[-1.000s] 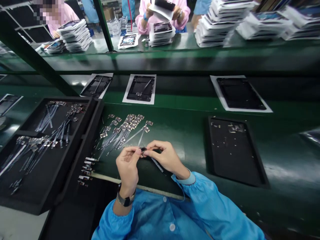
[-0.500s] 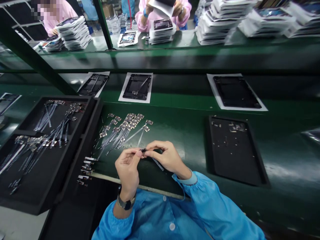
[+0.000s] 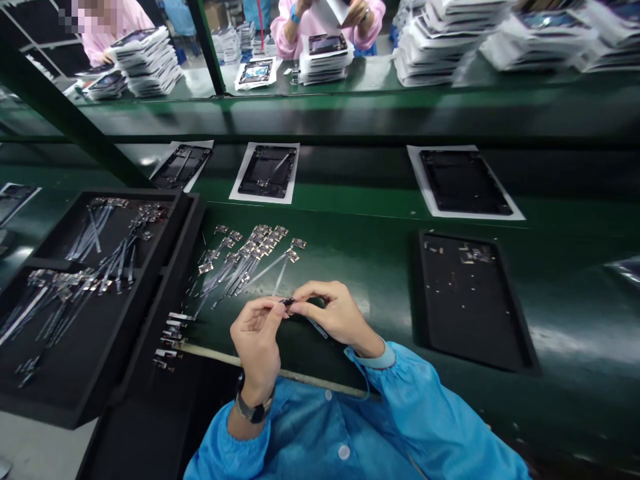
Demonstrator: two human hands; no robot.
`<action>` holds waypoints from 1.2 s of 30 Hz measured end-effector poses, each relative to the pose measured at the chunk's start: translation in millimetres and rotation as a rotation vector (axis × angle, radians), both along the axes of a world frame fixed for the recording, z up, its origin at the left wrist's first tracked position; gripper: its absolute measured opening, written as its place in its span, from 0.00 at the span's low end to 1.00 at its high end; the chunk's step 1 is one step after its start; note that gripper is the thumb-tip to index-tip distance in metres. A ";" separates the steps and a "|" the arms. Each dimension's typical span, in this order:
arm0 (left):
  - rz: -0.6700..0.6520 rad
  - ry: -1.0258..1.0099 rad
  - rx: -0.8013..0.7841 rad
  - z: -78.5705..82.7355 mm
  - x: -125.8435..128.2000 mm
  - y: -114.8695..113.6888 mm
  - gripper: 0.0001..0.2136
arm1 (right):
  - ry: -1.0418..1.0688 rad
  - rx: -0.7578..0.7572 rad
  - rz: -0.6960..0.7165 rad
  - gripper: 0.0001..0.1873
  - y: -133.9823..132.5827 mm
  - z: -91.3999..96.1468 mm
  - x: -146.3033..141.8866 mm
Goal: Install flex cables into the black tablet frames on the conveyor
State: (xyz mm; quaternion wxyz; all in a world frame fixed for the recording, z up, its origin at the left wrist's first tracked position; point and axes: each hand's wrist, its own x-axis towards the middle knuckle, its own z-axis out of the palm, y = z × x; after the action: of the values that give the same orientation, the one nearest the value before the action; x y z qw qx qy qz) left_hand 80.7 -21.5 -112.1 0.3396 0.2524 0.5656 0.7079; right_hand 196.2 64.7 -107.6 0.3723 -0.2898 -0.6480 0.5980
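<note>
Pinching one flex cable (image 3: 300,312) at lower centre of frame: left hand (image 3: 257,337) and right hand (image 3: 333,312) both nip its dark connector end between thumb and fingertip, thin strip trailing down-right under the right hand. Looks featherlight, floppy, easily creased; best held by the stiffer connector head, not the ribbon. More flex cables (image 3: 245,260) fanned on the green bench (image 3: 370,267) just above; black tray (image 3: 90,300) at left holds others.

1 head-worn camera looks forward and steeply down from above the green bench (image 3: 380,267), close over both hands at the lower centre. It faces across the conveyor (image 3: 350,173) toward workers opposite; no 2nd view shares the scene.
</note>
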 end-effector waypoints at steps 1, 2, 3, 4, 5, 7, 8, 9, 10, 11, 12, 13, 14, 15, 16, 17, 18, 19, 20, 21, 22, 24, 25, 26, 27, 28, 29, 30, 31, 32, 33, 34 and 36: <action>-0.009 0.006 0.016 0.2 0.3 -0.3 0.03 | 0.009 -0.005 0.006 0.06 0.3 -0.1 0.5; -0.021 0.015 0.035 0.5 0.5 -0.6 0.03 | 0.019 -0.011 0.016 0.06 0.6 -0.2 1.0; -0.033 0.025 0.054 0.9 0.7 -0.9 0.02 | 0.030 -0.017 0.028 0.06 0.9 -0.1 1.6; -0.044 0.036 0.074 1.4 0.8 -1.2 0.02 | 0.042 -0.023 0.042 0.06 1.2 0.1 2.2; -0.053 0.047 0.093 2.1 0.9 -1.5 0.02 | 0.053 -0.031 0.054 0.06 1.5 0.5 2.8; -0.065 0.067 0.124 3.8 1.5 -2.1 0.01 | 0.073 -0.047 0.077 0.06 2.0 1.7 3.9; -0.067 0.075 0.135 4.8 2.1 -2.5 0.01 | 0.082 -0.056 0.086 0.06 2.2 2.4 4.4; -0.067 0.083 0.144 5.7 2.9 -3.0 0.02 | 0.088 -0.063 0.094 0.06 2.4 3.1 5.0; -0.063 0.088 0.151 6.7 3.9 -3.5 0.02 | 0.093 -0.070 0.101 0.07 2.6 3.8 5.6; -0.056 0.094 0.155 7.6 5.0 -4.0 0.02 | 0.100 -0.075 0.108 0.07 2.7 4.4 6.2; -0.048 0.101 0.157 8.6 6.2 -4.6 0.02 | 0.107 -0.079 0.115 0.08 2.8 4.9 6.9; -0.040 0.108 0.159 9.5 7.4 -5.2 0.02 | 0.114 -0.082 0.122 0.08 2.7 5.2 7.6; -0.033 0.114 0.161 10.4 8.4 -5.9 0.02 | 0.122 -0.084 0.130 0.08 2.6 5.3 8.3; -0.030 0.117 0.162 11.4 9.3 -6.7 0.02 | 0.132 -0.086 0.139 0.08 2.3 5.3 8.9; -0.032 0.116 0.164 12.3 9.8 -7.4 0.02 | 0.141 -0.088 0.149 0.09 2.0 5.3 9.5; -0.039 0.111 0.165 13.2 10.1 -8.2 0.02 | 0.152 -0.087 0.157 0.09 1.5 5.3 9.9; -0.047 0.103 0.165 14.0 10.0 -8.9 0.02 | 0.164 -0.084 0.164 0.09 0.9 5.4 10.2; -0.057 0.094 0.161 14.9 9.8 -9.4 0.02 | 0.178 -0.077 0.167 0.09 0.3 5.7 10.4; -0.065 0.086 0.153 15.8 9.4 -9.7 0.02 | 0.191 -0.068 0.170 0.08 -0.2 6.1 10.5; -0.070 0.077 0.141 16.6 9.0 -9.8 0.02 | 0.202 -0.057 0.171 0.08 -0.8 6.8 10.6; -0.071 0.070 0.131 17.4 8.7 -9.6 0.02 | 0.211 -0.045 0.174 0.07 -1.2 7.6 10.6; -0.065 0.053 0.124 18.8 8.2 -8.7 0.03 | 0.214 -0.017 0.175 0.05 -2.1 9.6 10.4; -0.061 0.045 0.128 19.3 8.2 -8.1 0.03 | 0.210 -0.001 0.174 0.05 -2.5 10.7 10.2; -0.056 0.040 0.135 19.6 8.2 -7.6 0.04 | 0.204 0.015 0.170 0.05 -2.8 11.9 10.0; -0.049 0.042 0.142 19.7 8.3 -7.3 0.04 | 0.198 0.031 0.160 0.06 -3.1 12.9 9.8; -0.041 0.051 0.144 19.6 8.3 -7.3 0.04 | 0.189 0.044 0.148 0.07 -3.3 13.9 9.5; -0.032 0.065 0.139 19.4 8.3 -7.6 0.04 | 0.177 0.054 0.138 0.08 -3.5 14.7 9.3; -0.021 0.082 0.132 19.0 8.3 -8.1 0.04 | 0.163 0.064 0.129 0.09 -3.5 15.6 9.2; -0.011 0.098 0.122 18.5 8.2 -8.9 0.03 | 0.148 0.072 0.123 0.09 -3.4 16.4 9.2; -0.003 0.112 0.111 18.1 8.2 -9.7 0.03 | 0.134 0.079 0.119 0.10 -3.3 17.2 9.4; 0.002 0.122 0.101 17.8 8.3 -10.5 0.03 | 0.122 0.084 0.116 0.10 -3.2 18.0 9.8; 0.003 0.128 0.096 17.7 8.6 -11.3 0.03 | 0.115 0.090 0.113 0.10 -3.2 18.8 10.4; -0.006 0.129 0.098 18.0 9.5 -12.5 0.03 | 0.115 0.093 0.112 0.10 -3.5 20.4 11.9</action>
State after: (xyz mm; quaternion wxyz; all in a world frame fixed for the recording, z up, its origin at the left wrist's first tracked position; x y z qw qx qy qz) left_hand 90.1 -34.0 -94.1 0.2918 0.3153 0.5503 0.7160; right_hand 208.0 61.2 -87.2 0.3877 -0.2008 -0.6679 0.6027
